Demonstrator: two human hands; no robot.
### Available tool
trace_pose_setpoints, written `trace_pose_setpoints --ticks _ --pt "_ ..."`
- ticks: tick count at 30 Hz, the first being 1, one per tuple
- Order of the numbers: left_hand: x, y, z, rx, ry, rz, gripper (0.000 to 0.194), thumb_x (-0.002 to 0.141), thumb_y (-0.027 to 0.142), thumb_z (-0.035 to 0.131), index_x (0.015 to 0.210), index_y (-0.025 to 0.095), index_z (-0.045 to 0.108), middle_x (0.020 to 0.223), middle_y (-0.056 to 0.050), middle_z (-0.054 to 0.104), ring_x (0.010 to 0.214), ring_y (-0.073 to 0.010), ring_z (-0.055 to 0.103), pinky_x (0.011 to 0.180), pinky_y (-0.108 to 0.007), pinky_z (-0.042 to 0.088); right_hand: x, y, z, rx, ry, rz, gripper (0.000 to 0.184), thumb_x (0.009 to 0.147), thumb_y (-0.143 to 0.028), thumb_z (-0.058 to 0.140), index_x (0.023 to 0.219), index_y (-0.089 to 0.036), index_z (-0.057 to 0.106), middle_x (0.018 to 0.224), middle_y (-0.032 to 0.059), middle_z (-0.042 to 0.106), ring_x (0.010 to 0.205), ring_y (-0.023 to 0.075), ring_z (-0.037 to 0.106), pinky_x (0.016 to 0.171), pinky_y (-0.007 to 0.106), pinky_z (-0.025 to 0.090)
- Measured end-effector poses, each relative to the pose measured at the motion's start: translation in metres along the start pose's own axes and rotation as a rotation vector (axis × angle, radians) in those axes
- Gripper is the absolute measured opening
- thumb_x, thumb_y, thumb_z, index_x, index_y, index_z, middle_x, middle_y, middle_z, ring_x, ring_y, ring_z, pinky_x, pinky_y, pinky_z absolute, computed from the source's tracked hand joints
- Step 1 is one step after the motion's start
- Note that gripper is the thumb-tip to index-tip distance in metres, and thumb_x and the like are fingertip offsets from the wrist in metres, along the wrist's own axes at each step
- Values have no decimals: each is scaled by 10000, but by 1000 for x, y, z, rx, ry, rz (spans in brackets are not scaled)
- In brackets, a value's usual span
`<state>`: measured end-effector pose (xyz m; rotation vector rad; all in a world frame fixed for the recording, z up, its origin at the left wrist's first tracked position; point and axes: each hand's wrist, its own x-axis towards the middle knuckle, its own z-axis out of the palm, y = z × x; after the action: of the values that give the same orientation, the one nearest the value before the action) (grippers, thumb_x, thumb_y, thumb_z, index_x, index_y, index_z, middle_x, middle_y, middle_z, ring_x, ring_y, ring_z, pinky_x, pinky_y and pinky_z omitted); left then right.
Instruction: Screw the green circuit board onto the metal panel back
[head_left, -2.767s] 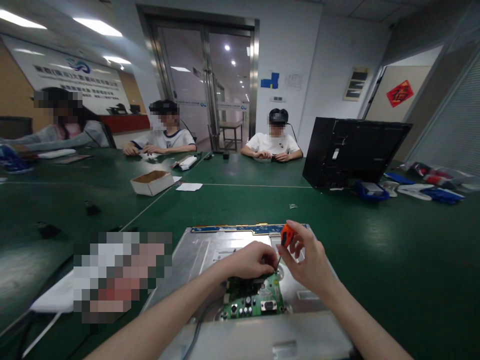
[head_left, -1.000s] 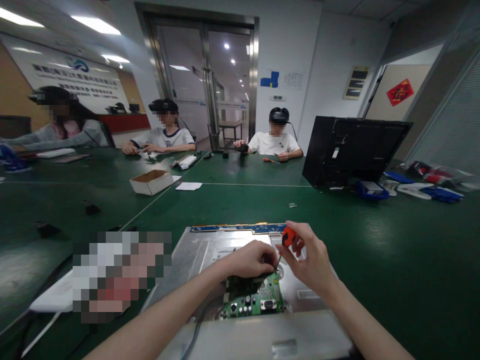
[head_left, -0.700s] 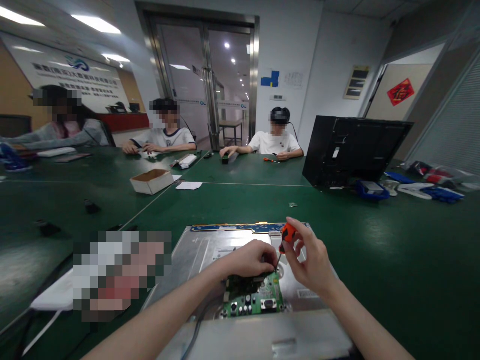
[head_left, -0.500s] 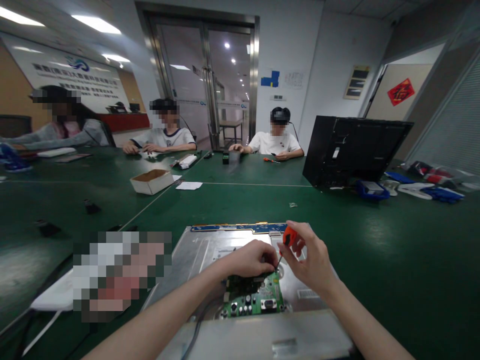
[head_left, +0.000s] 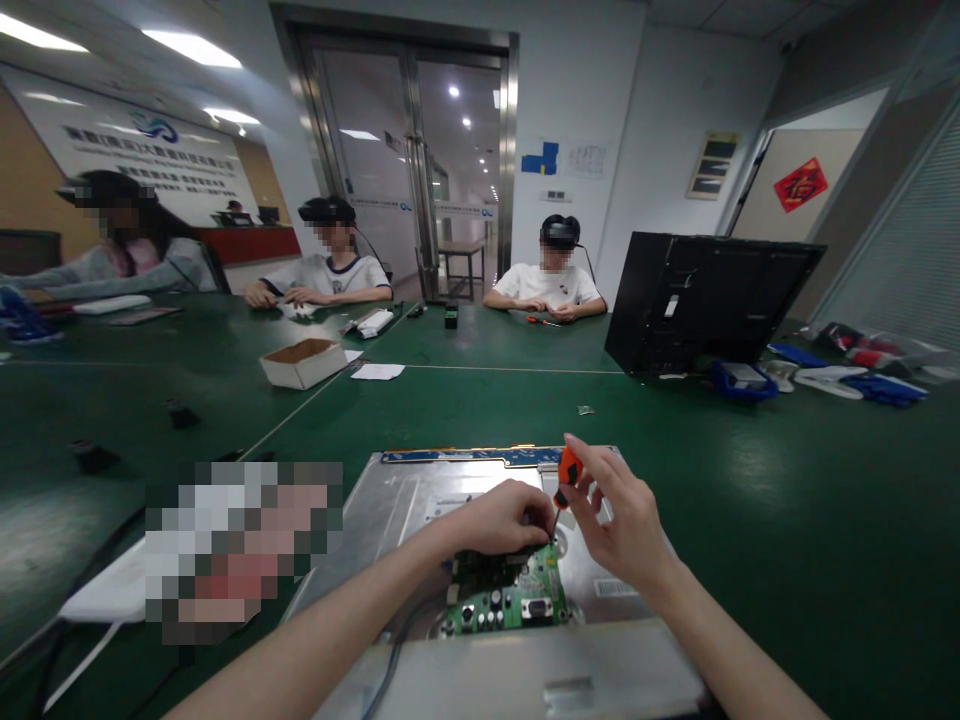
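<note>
My right hand [head_left: 619, 510] holds an orange and black screwdriver [head_left: 569, 470] by its handle, fingers closed around it. Its shaft points down to the upper right corner of a green circuit board [head_left: 510, 598]. Beside the tip, my left hand [head_left: 514, 515] has its fingers pinched together low over the board. Whatever lies between those fingertips is hidden. The board sits on the back of a silver metal display panel [head_left: 382, 520], and a grey cable [head_left: 397, 650] runs across the panel's lower edge. Along the far edge stretches a thin blue circuit strip [head_left: 450, 457].
A black monitor shell [head_left: 712, 300] stands at the right back, beside blue trays [head_left: 742, 380]. An open white box [head_left: 301, 363] and paper [head_left: 378, 371] lie ahead. To my left is a white power strip or case [head_left: 105, 590] with cables. Three people sit across the green table [head_left: 480, 405].
The screwdriver handle has swung slightly left and become more upright, my right fingers shifting with it. My left hand stays put. The person opposite has drawn one hand back.
</note>
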<state>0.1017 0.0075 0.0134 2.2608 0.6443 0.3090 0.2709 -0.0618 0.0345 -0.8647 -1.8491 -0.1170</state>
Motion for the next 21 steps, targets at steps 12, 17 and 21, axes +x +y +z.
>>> trace_pose_setpoints --ticks 12,17,21 --pt "0 0 0 -26 1 -14 95 705 68 615 736 145 663 659 21 611 629 -130 538 585 -210 393 -4 5 -1 -29 26 50 386 891 -156 548 1256 -265 487 1023 60 554 620 97 560 480 213 486" --pt "0 1 0 -32 -8 -29 85 711 65 623 704 143 656 640 31 597 609 -120 531 582 -204 387 -4 4 -2 -21 -32 30 416 924 -124 455 1320 -250 453 1115 97 574 693 117 605 559 253 518" --pt "1 2 -1 -30 -14 -12 93 713 57 630 747 140 656 667 26 596 634 -122 530 589 -202 387 -7 7 2 -3 27 50 410 884 -165 562 1263 -239 424 1011 62 622 604 101 578 467 208 480"
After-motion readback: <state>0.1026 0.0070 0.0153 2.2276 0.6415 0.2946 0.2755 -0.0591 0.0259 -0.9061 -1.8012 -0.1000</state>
